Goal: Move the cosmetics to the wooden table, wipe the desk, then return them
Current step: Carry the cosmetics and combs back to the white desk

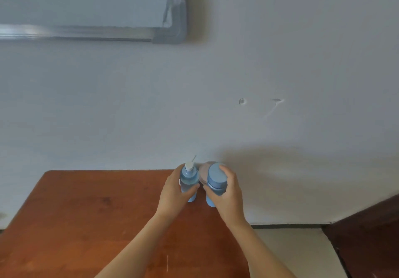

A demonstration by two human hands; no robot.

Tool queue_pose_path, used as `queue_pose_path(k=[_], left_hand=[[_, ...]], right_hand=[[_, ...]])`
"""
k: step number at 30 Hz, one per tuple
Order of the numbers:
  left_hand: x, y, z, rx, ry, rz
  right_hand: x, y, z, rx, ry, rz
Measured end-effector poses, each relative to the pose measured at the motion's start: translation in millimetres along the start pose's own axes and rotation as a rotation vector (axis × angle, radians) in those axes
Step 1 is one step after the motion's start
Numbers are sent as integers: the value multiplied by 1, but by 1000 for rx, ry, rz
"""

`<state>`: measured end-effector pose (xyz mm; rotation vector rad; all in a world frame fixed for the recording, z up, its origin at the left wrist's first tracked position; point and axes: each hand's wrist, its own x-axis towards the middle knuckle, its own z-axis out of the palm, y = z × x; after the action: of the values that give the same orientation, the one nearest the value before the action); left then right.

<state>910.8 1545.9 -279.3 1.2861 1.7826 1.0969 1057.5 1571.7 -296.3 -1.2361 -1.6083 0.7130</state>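
My left hand [176,191] grips a light blue pump bottle [189,180] with a white nozzle. My right hand [226,193] grips a second blue bottle [216,180] with a wide blue cap. Both bottles stand upright side by side at the far right corner of the reddish-brown wooden table [86,223]. A round pale pinkish jar [204,173] sits just behind and between the bottles, mostly hidden by them.
A pale wall rises directly behind the table, with a whiteboard [90,7] mounted at the upper left. A dark brown piece of furniture [371,234] stands at the right, across a strip of light floor [291,245].
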Motion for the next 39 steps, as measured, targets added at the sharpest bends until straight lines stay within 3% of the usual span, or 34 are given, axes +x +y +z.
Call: queue_pose_path(k=[8, 16, 25, 30, 39], left_hand=[[-6, -8, -3, -28, 21, -27], [-38, -16, -30, -13, 64, 2], [-56, -30, -72, -38, 31, 57], [-62, -36, -101, -76, -78, 158], [-82, -47, -161, -23, -429, 365]], right_hand=[[1, 7, 0, -11, -15, -61], [-5, -5, -6, 79, -46, 45], [-45, -37, -14, 1, -50, 117], [-79, -79, -11, -62, 18, 125], [-176, -163, 23, -186, 229, 219]])
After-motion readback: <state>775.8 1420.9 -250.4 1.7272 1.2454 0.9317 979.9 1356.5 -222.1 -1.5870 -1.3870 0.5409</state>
